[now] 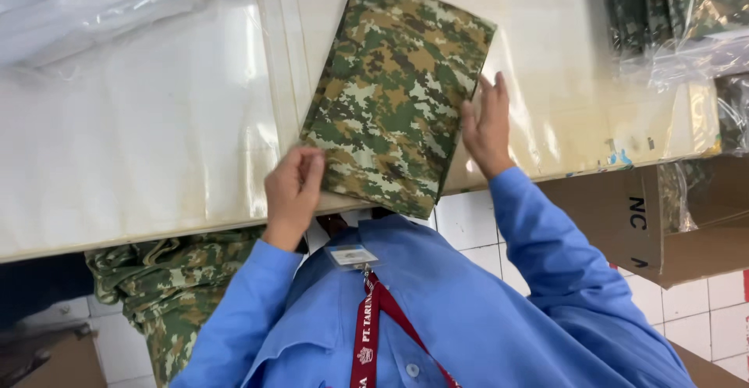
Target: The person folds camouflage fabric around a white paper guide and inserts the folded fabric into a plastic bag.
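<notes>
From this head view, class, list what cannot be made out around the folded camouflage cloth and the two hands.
- Head view: the folded camouflage cloth hides its own underside.
- Left hand: curled, fingertips hidden.
- Right hand: palm faces the cloth edge, unseen.
- Bagged cloth, top right: cut off by the frame, blurred by plastic.

Clear plastic bags (94, 10) lie nearby — a cardboard box (686, 224) and loose camouflage cloth (168, 279) below.

bright even light, plastic glare, slight blur
</notes>
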